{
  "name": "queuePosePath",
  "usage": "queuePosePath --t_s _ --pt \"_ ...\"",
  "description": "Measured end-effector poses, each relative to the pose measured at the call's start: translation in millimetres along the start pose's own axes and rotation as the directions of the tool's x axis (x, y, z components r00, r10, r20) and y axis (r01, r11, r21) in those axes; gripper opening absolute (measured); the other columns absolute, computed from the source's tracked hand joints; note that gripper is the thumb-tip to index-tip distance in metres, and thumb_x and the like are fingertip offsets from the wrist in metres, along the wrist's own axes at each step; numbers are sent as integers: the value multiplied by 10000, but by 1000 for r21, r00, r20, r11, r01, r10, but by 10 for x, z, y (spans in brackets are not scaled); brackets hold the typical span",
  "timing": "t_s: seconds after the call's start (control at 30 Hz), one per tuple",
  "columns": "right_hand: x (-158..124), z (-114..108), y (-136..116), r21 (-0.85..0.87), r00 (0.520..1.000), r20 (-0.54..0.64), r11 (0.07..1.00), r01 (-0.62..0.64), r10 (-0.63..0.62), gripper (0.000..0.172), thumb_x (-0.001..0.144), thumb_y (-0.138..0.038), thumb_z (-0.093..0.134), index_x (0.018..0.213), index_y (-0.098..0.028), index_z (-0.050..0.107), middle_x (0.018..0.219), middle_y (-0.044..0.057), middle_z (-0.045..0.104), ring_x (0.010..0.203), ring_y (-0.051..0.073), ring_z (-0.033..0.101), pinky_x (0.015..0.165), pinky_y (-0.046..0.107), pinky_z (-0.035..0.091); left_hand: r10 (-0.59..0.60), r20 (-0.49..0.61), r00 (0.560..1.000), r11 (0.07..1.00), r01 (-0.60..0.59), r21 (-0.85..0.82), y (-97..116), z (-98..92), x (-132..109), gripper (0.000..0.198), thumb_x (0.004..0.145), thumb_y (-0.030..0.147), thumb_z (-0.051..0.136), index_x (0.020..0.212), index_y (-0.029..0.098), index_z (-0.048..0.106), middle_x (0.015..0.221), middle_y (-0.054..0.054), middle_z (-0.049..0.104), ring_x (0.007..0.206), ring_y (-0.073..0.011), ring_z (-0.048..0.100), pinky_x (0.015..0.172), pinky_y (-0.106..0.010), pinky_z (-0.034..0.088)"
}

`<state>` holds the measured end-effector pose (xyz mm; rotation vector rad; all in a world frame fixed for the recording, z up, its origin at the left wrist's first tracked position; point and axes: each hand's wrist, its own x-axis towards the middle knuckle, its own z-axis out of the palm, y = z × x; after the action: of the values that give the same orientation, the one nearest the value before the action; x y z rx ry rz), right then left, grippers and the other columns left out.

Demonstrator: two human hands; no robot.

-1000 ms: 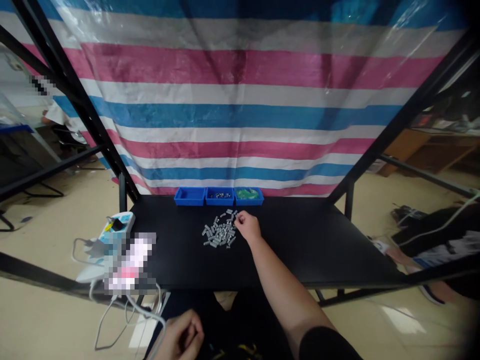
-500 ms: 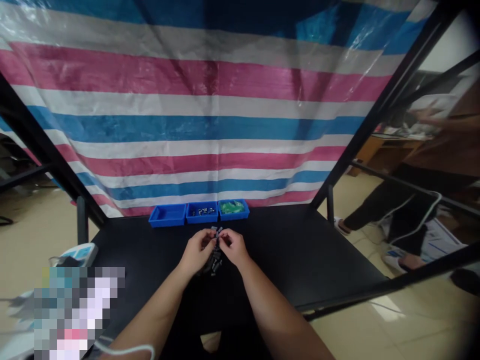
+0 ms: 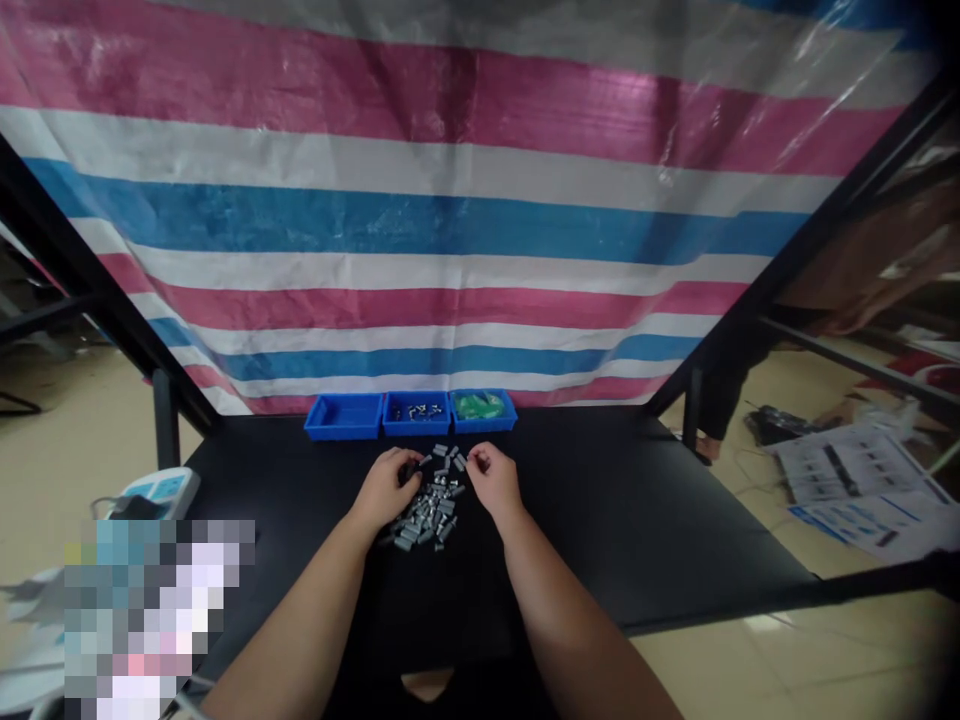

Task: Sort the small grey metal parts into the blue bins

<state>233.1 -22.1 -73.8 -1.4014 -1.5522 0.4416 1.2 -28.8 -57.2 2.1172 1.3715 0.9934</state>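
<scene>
A loose pile of small grey cylindrical pieces, like plastic wall plugs, mixed with shiny screws (image 3: 427, 515) lies on the black table between my hands. My left hand (image 3: 388, 487) rests at the pile's left side, fingers curled toward the thumb; a grey piece shows by its fingertips, but whether it is gripped is unclear. On the other side my right hand (image 3: 495, 480) has thumb and fingers pinched near a few grey pieces (image 3: 460, 461) at the pile's upper right. Anything between those fingertips is too small to make out.
Three blue trays stand along the table's back edge: a left tray (image 3: 345, 432), a middle tray (image 3: 417, 427) with small metal parts, and a right tray (image 3: 484, 424) with green bags. Striped sheeting (image 3: 450, 230) hangs behind. A white device (image 3: 169, 495) sits at left.
My hands have moved apart from above the pile, uncovering the grey pieces and screws. The view has shifted, and the person at right has moved.
</scene>
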Motion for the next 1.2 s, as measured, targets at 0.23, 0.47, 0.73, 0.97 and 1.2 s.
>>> queuePosePath --t_s 0.23,0.47,0.73,0.97,1.2 --pt "42 22 4 -186 999 30 983 -9 15 120 816 -261 580 782 -214 685 680 9 666 593 151 577 585 247 400 -146 0 989 985 145 96 -49 -207 -121 366 826 291 656 1183 209 652 1002 -72 631 902 -229 626 777 -340 499" --pt "73 25 -23 -248 993 117 969 15 15 152 827 -286 597 866 -241 736 746 7 713 612 158 605 615 261 421 -95 34 995 985 89 146 18 -47 46 377 901 370 629 1261 262 660 1085 -71 663 1014 -244 613 887 -365 464" --pt "35 32 23 34 998 59 999 0 -2 226 928 -392 562 917 -204 687 770 31 706 669 172 643 641 263 489 -162 26 986 926 143 349 218 122 207 147 908 292 614 959 262 749 1024 -74 686 1018 -263 606 838 -365 441" --pt "302 170 -198 121 995 74 991 63 -72 268 899 -370 607 1061 -192 724 915 75 744 759 192 689 707 303 557 -241 -318 917 969 210 -129 -49 -161 237 158 922 347 600 1026 232 625 878 -41 715 791 -193 675 729 -290 491" --pt "500 577 -184 294 1000 12 956 7 -12 415 868 -343 600 1230 -158 682 1079 116 738 855 199 698 724 310 587 -625 -311 716 557 130 -820 -296 -285 290 472 747 532 762 997 163 605 806 -37 684 595 -140 634 564 -261 539"
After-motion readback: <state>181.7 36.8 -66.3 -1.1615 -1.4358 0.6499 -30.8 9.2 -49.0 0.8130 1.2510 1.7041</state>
